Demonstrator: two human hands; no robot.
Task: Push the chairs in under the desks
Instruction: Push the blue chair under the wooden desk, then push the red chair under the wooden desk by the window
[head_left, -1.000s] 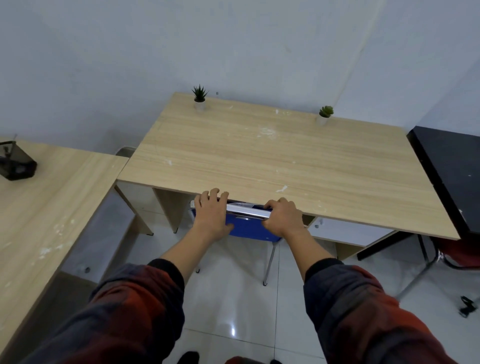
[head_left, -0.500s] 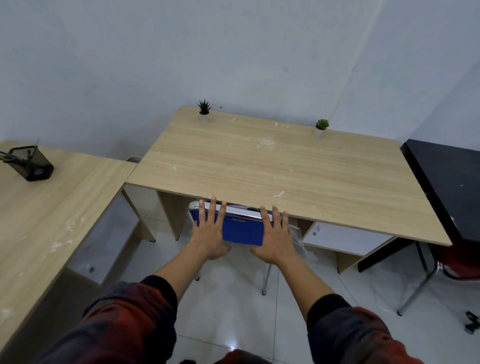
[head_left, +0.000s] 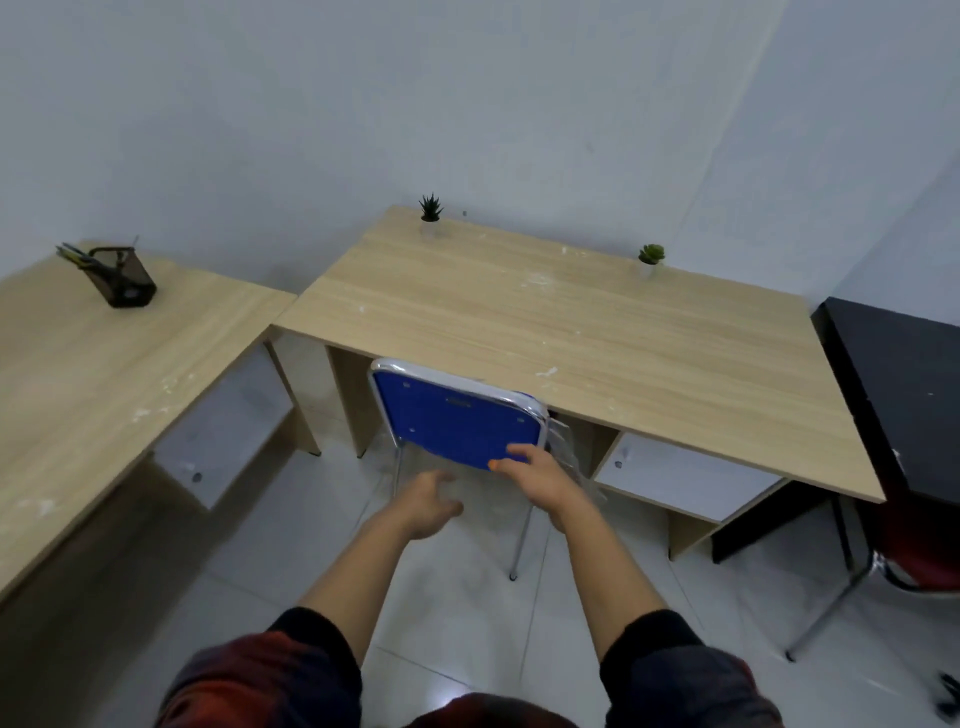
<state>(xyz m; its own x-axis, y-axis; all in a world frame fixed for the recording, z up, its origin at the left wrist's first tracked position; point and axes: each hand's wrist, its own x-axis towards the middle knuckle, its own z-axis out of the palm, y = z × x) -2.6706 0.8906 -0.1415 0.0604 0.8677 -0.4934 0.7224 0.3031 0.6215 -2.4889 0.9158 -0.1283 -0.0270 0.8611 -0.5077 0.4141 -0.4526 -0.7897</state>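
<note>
The blue chair (head_left: 457, 421) sat tucked under the worktop (head_left: 571, 332); both hands, left (head_left: 428, 501) and right (head_left: 540, 475), hung loosely open, gripping nothing. The red chair (head_left: 914, 551) by the black worktop (head_left: 904, 384) stood out and might be overlooked.

Small office, wooden desk (head_left: 571, 332) with drawer (head_left: 680, 480) beyond the fingers (head_left: 511, 457), second desk (head_left: 104, 364) and pen holder (head_left: 122, 280) to their left, potted plants (head_left: 430, 214), chair (head_left: 457, 421), bare wall (head_left: 467, 104), tiled floor (head_left: 467, 613).

blue chair (head_left: 457, 421), light wood-grain desk (head_left: 597, 332), black table (head_left: 904, 374)
</note>
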